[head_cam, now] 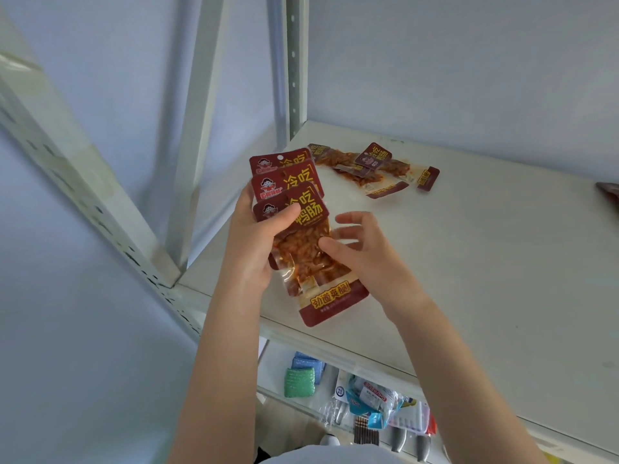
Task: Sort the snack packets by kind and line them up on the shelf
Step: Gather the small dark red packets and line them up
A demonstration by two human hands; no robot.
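**Three packets fanned in hand, more loose at the back of the shelf**

Three dark red plastic snack packets (pixel 301 209) overlap in a fan, their tops stepped towards the back left. Each has yellow characters, a cartoon figure on its header and a clear window showing orange-red strips. The front one shows its full length, ending in a dark red band with a cream label. The left hand (pixel 251 242) grips them above the front left of the white metal shelf board (pixel 469 262). The right hand (pixel 365 249) touches the front packet's right edge with its thumb. Several smaller loose packets (pixel 368 165) in the same colours lie flat in an overlapping jumble near the back left, well apart.
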